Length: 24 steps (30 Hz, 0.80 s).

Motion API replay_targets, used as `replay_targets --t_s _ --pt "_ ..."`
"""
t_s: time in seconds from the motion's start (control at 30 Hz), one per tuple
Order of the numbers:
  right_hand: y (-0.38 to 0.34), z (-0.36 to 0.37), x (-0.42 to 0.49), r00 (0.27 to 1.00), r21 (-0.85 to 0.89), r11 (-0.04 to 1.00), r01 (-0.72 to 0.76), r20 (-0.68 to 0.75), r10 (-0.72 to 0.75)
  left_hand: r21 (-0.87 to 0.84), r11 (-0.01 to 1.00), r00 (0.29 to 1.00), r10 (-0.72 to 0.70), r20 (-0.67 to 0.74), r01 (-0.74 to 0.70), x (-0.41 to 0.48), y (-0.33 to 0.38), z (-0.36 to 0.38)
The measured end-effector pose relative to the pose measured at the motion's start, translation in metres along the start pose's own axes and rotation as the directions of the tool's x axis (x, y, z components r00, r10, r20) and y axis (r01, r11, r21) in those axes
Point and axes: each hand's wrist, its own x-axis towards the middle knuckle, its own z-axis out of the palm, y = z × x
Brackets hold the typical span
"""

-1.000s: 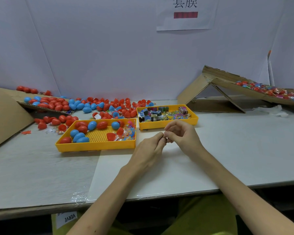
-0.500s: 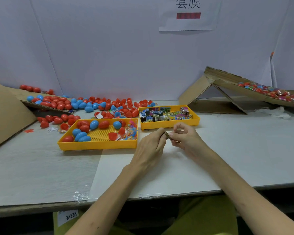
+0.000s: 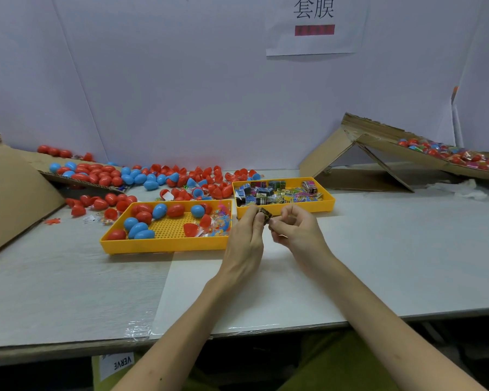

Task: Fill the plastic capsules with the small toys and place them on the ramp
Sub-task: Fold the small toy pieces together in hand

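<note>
Left hand (image 3: 247, 241) pinched a squarish toy (image 3: 265, 215), long axis unclear, tilted clockwise; right hand (image 3: 295, 234) pinched its four-o'clock corner.

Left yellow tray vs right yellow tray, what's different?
Contents: the left tray holds red and blue capsules plus bagged trinkets at its right end; the right tray holds small printed toy packs. Fill: the left tray's perforated floor shows bare in the middle; the right tray's floor is covered. Place: the left tray sits nearer the person, the right tray farther back. Shared: both are shallow yellow rectangular plastic trays.
</note>
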Motion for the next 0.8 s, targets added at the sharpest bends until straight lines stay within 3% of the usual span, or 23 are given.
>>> replay_targets --t_s 0.2,0.27,0.37,0.43,0.53,0.63,0.8 --pt "0.002 0.011 -0.009 0.994 -0.075 0.994 0.078 -0.076 -0.084 -0.013 1.000 0.999 -0.003 -0.038 0.003 0.003 0.002 -0.001" --pt "-0.001 0.008 -0.008 0.999 0.079 0.997 0.000 -0.050 0.004 0.000 1.000 1.000 -0.001 -0.028 0.001 0.002 0.001 -0.001" --pt "-0.006 -0.003 -0.004 0.987 0.382 0.910 -0.160 0.062 0.148 0.048 0.999 1.000 0.019 -0.018 -0.018 0.003 -0.001 0.000" --pt "-0.005 -0.008 -0.004 0.978 0.418 0.885 -0.204 0.119 0.169 0.056 0.998 0.999 0.025 -0.021 -0.024 0.003 -0.002 0.001" --pt "0.000 -0.006 -0.005 0.994 0.254 0.961 -0.106 0.064 0.092 0.018 1.000 1.000 0.021 -0.005 -0.021 0.003 -0.002 0.000" --pt "0.000 -0.002 -0.005 0.993 -0.020 0.995 0.102 -0.056 -0.103 -0.026 1.000 1.000 -0.010 0.012 0.010 0.004 -0.003 0.000" --pt "0.000 0.005 -0.009 0.910 -0.467 0.833 0.297 -0.125 -0.395 -0.152 0.985 0.996 -0.067 0.065 0.076 0.005 -0.001 0.000"
